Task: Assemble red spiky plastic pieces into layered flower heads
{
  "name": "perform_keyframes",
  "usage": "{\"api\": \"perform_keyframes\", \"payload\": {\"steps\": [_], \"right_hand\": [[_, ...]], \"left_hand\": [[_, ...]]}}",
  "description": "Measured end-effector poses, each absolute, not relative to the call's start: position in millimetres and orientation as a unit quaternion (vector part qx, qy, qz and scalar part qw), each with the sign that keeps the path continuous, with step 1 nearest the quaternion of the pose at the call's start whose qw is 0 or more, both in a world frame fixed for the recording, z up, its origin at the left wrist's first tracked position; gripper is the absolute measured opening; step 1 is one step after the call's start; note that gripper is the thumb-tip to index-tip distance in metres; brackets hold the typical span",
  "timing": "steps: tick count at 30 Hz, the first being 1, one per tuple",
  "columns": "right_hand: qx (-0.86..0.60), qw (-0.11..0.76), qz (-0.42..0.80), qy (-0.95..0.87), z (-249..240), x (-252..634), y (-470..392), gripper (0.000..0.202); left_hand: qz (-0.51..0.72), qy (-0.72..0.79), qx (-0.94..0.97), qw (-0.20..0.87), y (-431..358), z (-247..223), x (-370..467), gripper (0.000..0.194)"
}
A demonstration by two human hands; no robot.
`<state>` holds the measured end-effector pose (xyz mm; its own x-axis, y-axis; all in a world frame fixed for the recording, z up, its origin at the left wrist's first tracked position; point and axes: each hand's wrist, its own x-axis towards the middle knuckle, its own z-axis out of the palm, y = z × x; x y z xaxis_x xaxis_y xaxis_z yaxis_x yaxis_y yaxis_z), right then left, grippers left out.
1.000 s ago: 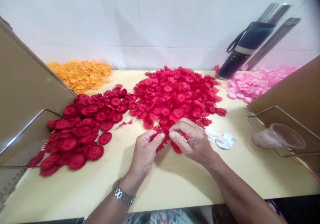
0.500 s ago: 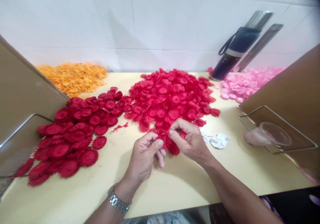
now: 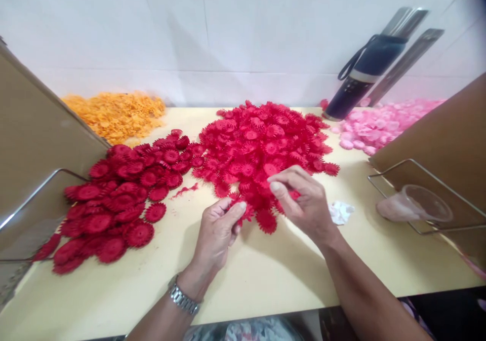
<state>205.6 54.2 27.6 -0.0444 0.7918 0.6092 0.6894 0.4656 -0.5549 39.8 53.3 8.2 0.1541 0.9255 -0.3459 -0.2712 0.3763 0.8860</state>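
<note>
Red, fringed fabric flower discs lie in a bright heap in front of my hands. A small red fringed flower piece is pinched between the thumb and fingers of my left hand, which wears a metal watch. My right hand hovers over the near right edge of the heap, apart from the left. Its thumb and forefinger tips come together in a pinch; whatever is between them is too small to make out. To the left lies a darker red pile of rounder fringed discs.
Orange petals and pink petals lie at the back. A dark blue flask leans against the wall. Crumpled tissue and a plastic cup in a wire holder are at right. Brown boards flank the table.
My right hand has drawn away from the left, up and to the right. The left hand keeps its pinch on the red piece. The whole view has shifted slightly.
</note>
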Motion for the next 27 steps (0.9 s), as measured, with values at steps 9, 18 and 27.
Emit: {"api": "perform_keyframes", "payload": {"steps": [9,18,27], "right_hand": [[-0.424,0.404,0.35,-0.731,20.8,183.1,48.4,0.014],[-0.588,0.511,0.128,-0.614,21.0,209.7,58.4,0.019],[-0.586,0.416,-0.051,-0.693,20.9,221.4,63.3,0.017]], "left_hand": [[0.425,0.457,0.378,0.684,50.6,7.9,38.5,0.036],[0.443,0.382,0.391,0.71,50.3,4.6,38.8,0.022],[0.466,0.455,0.368,0.664,52.9,7.3,38.2,0.018]]}}
